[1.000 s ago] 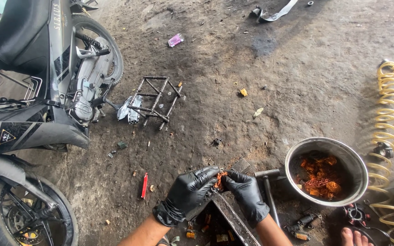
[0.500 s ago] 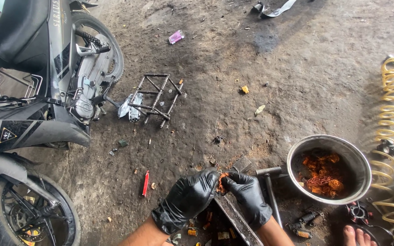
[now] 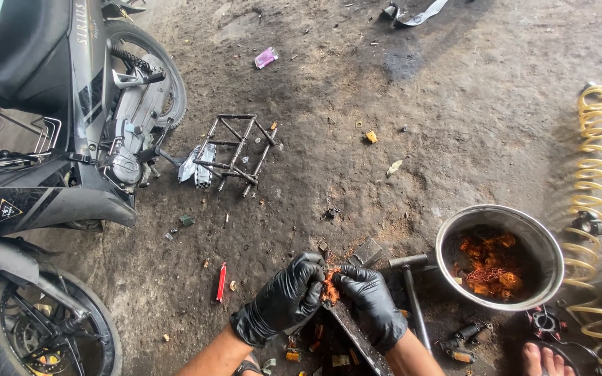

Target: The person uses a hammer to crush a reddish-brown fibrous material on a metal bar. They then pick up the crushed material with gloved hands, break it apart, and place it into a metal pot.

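A view looking down at a person's two hands in black gloves, working low over a dirty concrete floor. The left hand (image 3: 283, 301) and right hand (image 3: 371, 303) meet over a small clump of orange wire (image 3: 329, 289). The fingers of both hands are curled in and pinch the clump from either side, fingertips nearly touching. The clump rests on the upper end of a flat metal bar (image 3: 357, 338) that slants down and to the right beneath the right hand's fingers.

Just right of the right fingers lies a hammer (image 3: 411, 292), head up and handle pointing down. Further right stands a round metal bowl (image 3: 454, 237) holding a tangle of the same orange wire. Beyond the bowl a yellow coil spring (image 3: 593, 174) stretches along the frame's right edge, and a bare foot (image 3: 541, 358) shows at the bottom right corner.

Left of the left fingers, a small red tool (image 3: 221, 281) lies on the floor. Well above the fingers sits a small dark metal frame (image 3: 235, 150). A grey and black motorbike (image 3: 57, 125) fills the left side, its rear wheel towards the frame. Small scraps lie scattered over the floor.
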